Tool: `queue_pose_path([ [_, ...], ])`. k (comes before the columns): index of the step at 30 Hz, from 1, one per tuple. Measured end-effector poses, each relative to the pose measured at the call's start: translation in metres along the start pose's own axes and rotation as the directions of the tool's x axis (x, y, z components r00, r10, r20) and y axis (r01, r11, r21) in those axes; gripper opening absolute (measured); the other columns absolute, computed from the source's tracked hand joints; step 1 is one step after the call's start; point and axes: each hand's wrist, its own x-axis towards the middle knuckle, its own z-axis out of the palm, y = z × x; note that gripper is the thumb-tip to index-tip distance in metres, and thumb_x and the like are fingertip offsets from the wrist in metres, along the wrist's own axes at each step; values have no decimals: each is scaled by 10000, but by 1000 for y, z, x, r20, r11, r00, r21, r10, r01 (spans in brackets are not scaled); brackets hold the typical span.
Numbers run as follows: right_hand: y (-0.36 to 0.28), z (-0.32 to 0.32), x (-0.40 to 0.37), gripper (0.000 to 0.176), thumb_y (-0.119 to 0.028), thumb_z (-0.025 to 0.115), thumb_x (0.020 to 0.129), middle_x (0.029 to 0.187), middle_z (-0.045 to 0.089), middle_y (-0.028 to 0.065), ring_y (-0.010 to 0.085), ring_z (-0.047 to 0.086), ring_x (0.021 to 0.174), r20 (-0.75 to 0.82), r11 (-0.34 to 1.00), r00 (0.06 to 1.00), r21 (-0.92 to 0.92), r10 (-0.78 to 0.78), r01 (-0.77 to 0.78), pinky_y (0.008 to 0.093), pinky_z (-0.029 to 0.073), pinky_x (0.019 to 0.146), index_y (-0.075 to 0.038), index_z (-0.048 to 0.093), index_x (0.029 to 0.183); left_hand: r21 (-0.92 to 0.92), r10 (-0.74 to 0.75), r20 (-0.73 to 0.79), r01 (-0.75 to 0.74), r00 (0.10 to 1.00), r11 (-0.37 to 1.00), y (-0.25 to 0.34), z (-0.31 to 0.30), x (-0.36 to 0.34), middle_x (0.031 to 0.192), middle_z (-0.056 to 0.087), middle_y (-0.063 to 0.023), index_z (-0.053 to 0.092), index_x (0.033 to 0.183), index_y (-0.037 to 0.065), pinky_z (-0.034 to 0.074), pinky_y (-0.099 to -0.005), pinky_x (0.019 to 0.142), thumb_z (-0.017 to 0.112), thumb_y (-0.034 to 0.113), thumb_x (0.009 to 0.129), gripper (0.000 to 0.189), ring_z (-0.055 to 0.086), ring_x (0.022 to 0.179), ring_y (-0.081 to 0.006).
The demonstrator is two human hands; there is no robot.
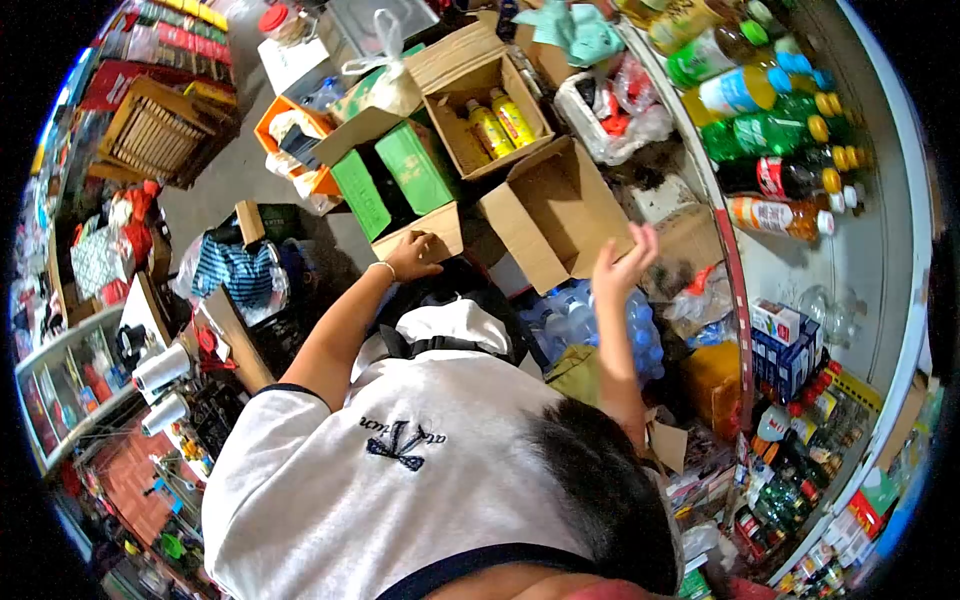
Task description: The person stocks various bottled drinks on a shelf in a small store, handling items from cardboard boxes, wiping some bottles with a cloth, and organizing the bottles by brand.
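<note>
My left hand, with a bracelet at the wrist, has its bent fingers on the front flap of a cardboard box. Inside that box stand green cartons with a dark gap between them. My right hand is raised, fingers apart and holding nothing, beside the right edge of an open cardboard box whose inside looks bare. Behind these, another cardboard box contains two yellow bottles. Shrink-wrapped blue bottles lie below my right hand.
Shelves on the right carry several drink bottles and a blue carton. An orange box and a white plastic bag are beyond the boxes. A striped blue bag and a glass display case stand at left.
</note>
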Motion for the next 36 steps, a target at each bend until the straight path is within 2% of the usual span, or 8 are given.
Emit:
queue_pose_path([
  [3,-32,46,-37,354,-43,525,727,1135,351,199,355,350,1071,236,998,970,16,55,-61,421,281,905,-27,420,1065,-171,-128,2,126,992,977,-12,-4,6,1044,472,-163,518,1038,56,394,-362,824,500,304,797,346,464,967,-314],
  [6,-61,88,-68,342,-68,535,715,1098,377,193,360,380,1035,447,993,894,76,44,-87,414,329,871,-29,431,1039,40,-8,-307,22,952,999,-14,-24,-6,1059,478,-143,491,1057,57,406,-373,804,461,218,801,304,499,914,-315],
  [10,-83,130,-97,334,-116,539,717,1085,397,181,361,403,1002,646,981,753,196,-121,-10,420,343,854,-45,450,1031,334,152,-360,-26,921,942,-31,-30,-8,1135,455,-126,475,1063,46,434,-371,763,487,187,771,325,516,929,-284],
  [17,-99,160,-64,290,-111,524,741,1070,427,159,349,438,967,682,981,711,187,-170,55,408,371,824,-56,446,1015,193,-144,-443,251,885,949,-2,-55,-52,1279,320,-118,337,1201,82,421,-384,790,533,308,730,559,510,960,-295],
  [19,-100,172,-51,298,-110,521,746,1076,425,164,353,431,978,697,977,691,201,-190,66,405,367,831,-50,437,1026,-204,-545,-250,507,800,837,3,-80,-55,1290,298,-121,299,1220,99,411,-413,804,510,342,749,570,503,962,-343],
  [25,-121,212,-27,283,-155,519,764,1053,476,147,330,460,963,796,979,571,174,-204,108,396,371,821,-45,472,1020,-361,-714,-240,622,657,694,-60,-86,-60,1244,334,-141,293,1212,83,410,-442,797,484,393,746,592,490,950,-409],
  [32,-136,224,-61,238,-202,471,788,1015,540,97,273,488,978,986,951,133,60,-105,304,425,364,832,-117,549,996,-253,-618,-224,567,754,784,-108,-91,-37,1153,421,-146,387,1140,77,424,-419,780,477,361,754,487,506,921,-388],
  [36,-124,218,-76,242,-216,484,769,1057,508,81,271,434,1027,966,976,247,16,-71,217,413,331,857,-154,551,993,-158,-498,-219,474,839,866,-86,-116,-1,1074,486,-153,436,1065,83,429,-421,765,479,338,774,390,520,920,-345],
])
